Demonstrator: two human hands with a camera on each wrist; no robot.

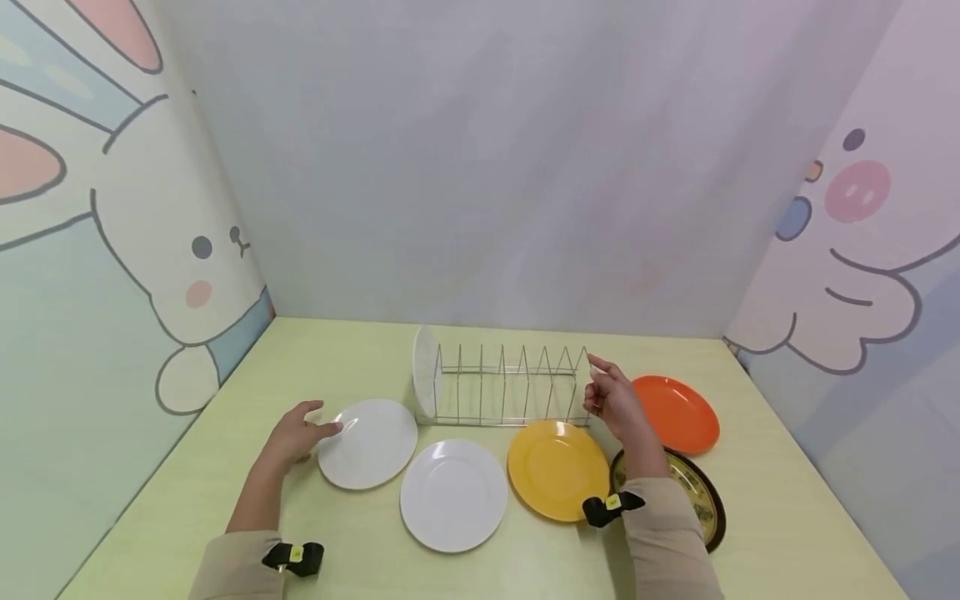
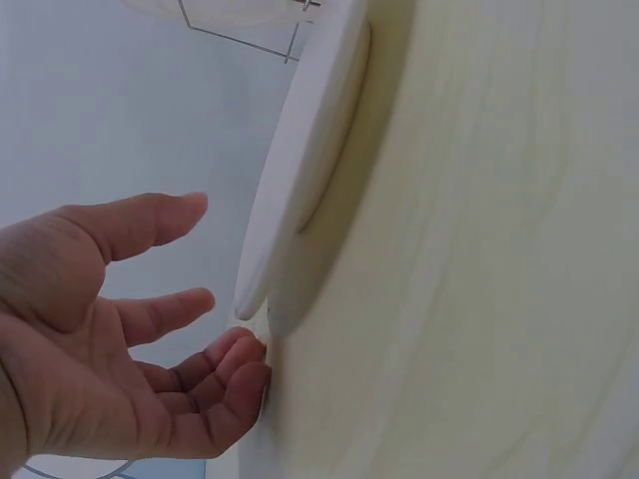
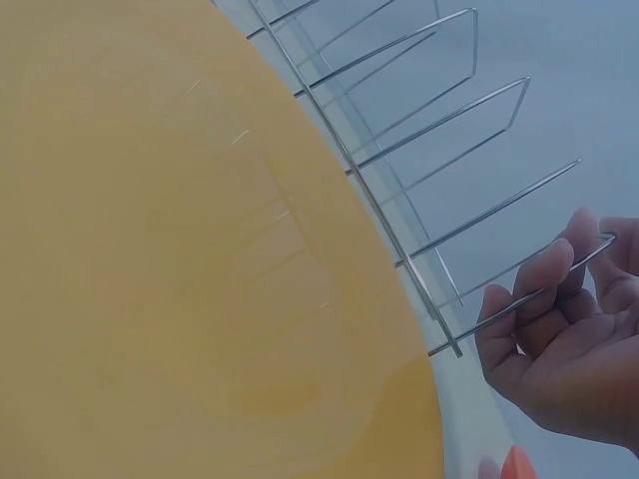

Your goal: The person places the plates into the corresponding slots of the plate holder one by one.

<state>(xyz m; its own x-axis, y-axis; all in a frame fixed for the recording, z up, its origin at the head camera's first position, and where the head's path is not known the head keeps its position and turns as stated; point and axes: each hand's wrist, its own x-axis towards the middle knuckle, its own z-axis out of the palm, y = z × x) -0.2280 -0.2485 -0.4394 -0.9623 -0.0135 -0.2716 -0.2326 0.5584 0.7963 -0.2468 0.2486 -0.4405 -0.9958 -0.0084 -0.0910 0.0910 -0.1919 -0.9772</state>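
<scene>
My left hand (image 1: pixel 295 435) is at the left rim of a white plate (image 1: pixel 367 444) lying on the table. In the left wrist view its thumb (image 2: pixel 150 222) is spread above the rim, and the other fingers bend loosely near the tabletop below, without a grip on the plate (image 2: pixel 305 150). My right hand (image 1: pixel 615 400) holds the right end wire of a metal dish rack (image 1: pixel 513 422). The right wrist view shows the fingers (image 3: pixel 544 271) curled round that wire. Another white plate (image 1: pixel 427 371) stands upright in the rack's left end.
In front of the rack lie a second flat white plate (image 1: pixel 453 496) and a yellow plate (image 1: pixel 558 471). To the right are an orange plate (image 1: pixel 677 414) and a dark-rimmed patterned plate (image 1: pixel 705 500), partly hidden by my right forearm. A wall (image 1: pixel 480 167) rises behind the table.
</scene>
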